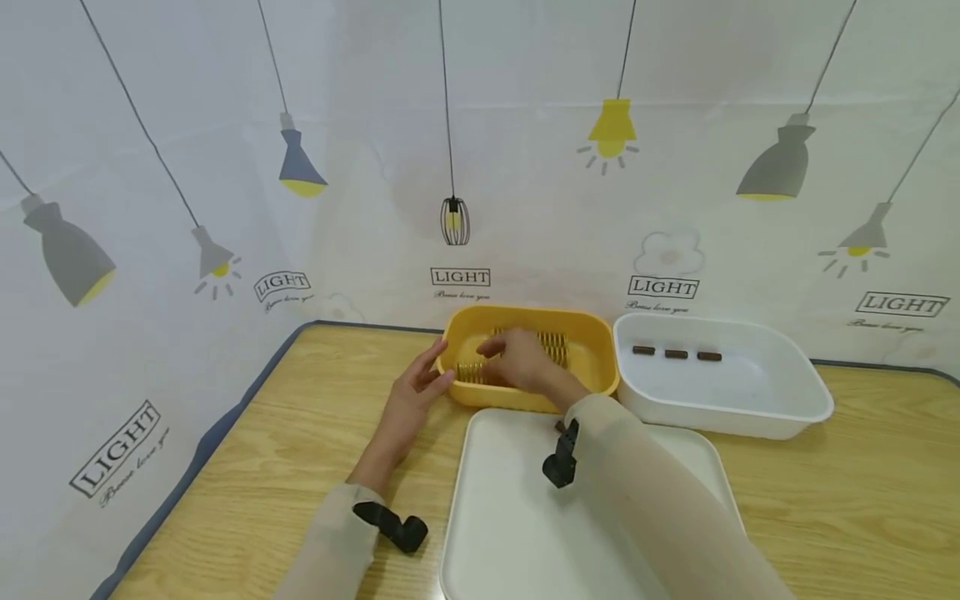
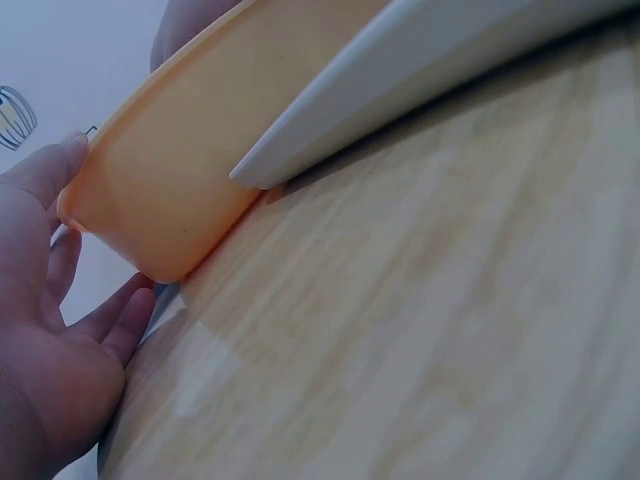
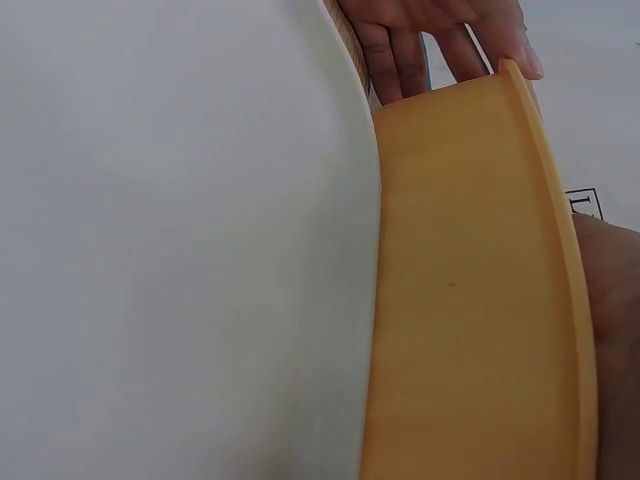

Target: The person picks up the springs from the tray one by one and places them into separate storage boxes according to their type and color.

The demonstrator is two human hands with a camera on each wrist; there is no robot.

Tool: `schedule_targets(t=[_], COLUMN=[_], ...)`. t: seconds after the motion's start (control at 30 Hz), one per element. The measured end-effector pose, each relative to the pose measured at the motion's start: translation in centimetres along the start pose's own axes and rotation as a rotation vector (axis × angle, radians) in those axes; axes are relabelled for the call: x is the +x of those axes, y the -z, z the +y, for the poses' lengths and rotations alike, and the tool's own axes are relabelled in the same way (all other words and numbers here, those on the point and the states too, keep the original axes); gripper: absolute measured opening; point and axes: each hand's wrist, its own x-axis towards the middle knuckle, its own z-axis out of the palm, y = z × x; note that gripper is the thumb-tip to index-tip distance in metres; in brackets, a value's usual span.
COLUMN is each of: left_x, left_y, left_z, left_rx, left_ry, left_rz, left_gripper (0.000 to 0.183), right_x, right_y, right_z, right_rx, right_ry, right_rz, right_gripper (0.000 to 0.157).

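A yellow bin (image 1: 592, 367) stands at the back of the table with several gold coil springs (image 1: 553, 340) in it. My left hand (image 1: 408, 404) holds the bin's left end; its thumb touches the rim in the left wrist view, with the other fingers along the outer wall. Inside the bin is my right hand (image 1: 521, 360), its bent fingers beside a row of springs at the left. Whether those fingertips pinch a spring is hidden. In the right wrist view the bin's front wall (image 3: 470, 270) covers the right fingers.
A white bin (image 1: 720, 408) holding three dark brown springs (image 1: 676, 354) adjoins the yellow bin on its right. In front lies a flat white tray (image 1: 510, 508), partly under my right forearm. A small brown piece (image 1: 560, 427) shows near its far edge. Behind stands a printed cloth backdrop (image 1: 525, 167).
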Motion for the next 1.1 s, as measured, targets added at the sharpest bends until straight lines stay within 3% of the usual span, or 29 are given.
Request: schedule_targets(t=[0.2,0.37,0.47,0.63,0.77,0.93,1.1], left_x=[-0.7,-0.1,0.2,0.3,0.1,0.0,0.0], left_y=[-0.4,-0.4,-0.4,-0.5,-0.4,-0.4,-0.3], left_z=[1.9,0.6,-0.3,-0.8,-0.7,-0.3,-0.2], left_rx=[0.017,0.014,0.015,0.017,0.016,0.026,0.030], left_ry=[0.012,-0.003,-0.017,-0.020,-0.022,-0.028,-0.020], left_rz=[-0.023,-0.001,0.014,0.021,0.023,0.026,0.027], left_gripper=[0.055,0.053,0.051,0.053,0.054,0.053,0.053], right_x=[-0.5,-1.2,-2.2,-4.7,-7.2,-10.4,-12.9], right_y=[1.0,2.3,3.3,4.8,6.1,7.3,7.7], right_z=[-0.3,-0.6,-0.9,-1.0,-0.5,0.5,1.7], right_rx=[0.100,0.115,0.158,0.254,0.299,0.277,0.218], right_ry=[-0.006,0.060,0.087,0.117,0.145,0.163,0.154], right_rz=[0.045,0.083,0.066,0.024,0.043,0.095,0.083], right_gripper=[0.031,0.026,0.026,0.024,0.023,0.022,0.024])
